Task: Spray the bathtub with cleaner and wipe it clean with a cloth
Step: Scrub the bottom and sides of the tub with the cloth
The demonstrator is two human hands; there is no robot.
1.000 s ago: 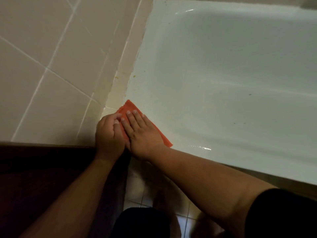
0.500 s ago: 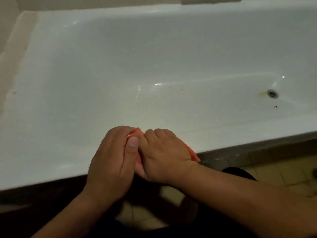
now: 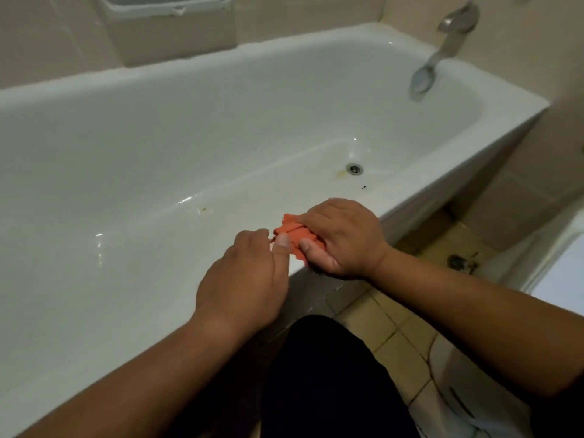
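Observation:
The white bathtub (image 3: 94, 327) fills most of the head view, with wet streaks on its floor and yellowish stains near the drain (image 3: 354, 168). A bunched orange cloth (image 3: 294, 232) lies on the tub's near rim. My right hand (image 3: 341, 238) grips it from the right, fingers curled over it. My left hand (image 3: 246, 279) is just left of the cloth, and its thumb and forefinger pinch the cloth's left edge. No spray bottle is in view.
A metal faucet (image 3: 448, 42) hangs over the tub's far right end. A white wall-mounted holder (image 3: 170, 4) sits above the far rim. Beige floor tiles (image 3: 395, 327) and a white fixture (image 3: 562, 273) are to the right, near my dark-clothed knee (image 3: 325, 374).
Both hands and the cloth have travelled right along the near rim, from the tiled left corner toward the drain end. The flat cloth is now bunched in my right hand.

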